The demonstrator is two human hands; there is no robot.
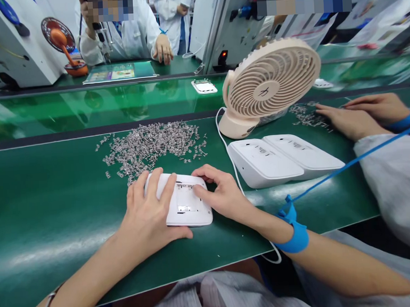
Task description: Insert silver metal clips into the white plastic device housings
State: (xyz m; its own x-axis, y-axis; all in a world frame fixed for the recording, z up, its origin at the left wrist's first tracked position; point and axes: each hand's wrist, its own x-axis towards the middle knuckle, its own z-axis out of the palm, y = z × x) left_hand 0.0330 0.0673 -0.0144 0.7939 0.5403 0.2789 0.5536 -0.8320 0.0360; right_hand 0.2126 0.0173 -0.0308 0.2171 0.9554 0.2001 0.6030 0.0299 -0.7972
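A white plastic housing (187, 205) lies flat on the green mat (57, 211) in front of me. My left hand (148, 216) rests over its left side, fingers spread across the top and thumb along its near edge. My right hand (221, 194) touches its right edge, with the fingertips curled at the slot near the top; whether something small is pinched there I cannot tell. A blue wrist strap (297, 238) with a blue cord circles my right wrist. A heap of small metal clips (149, 145) lies just beyond the housing.
Two more white housings (280, 156) sit to the right, behind them a beige desk fan (270, 81) with a white cable. A co-worker's hands (354, 116) rest by another clip pile at right. Across the conveyor belt (85, 107), a person in a white coat stands by machines.
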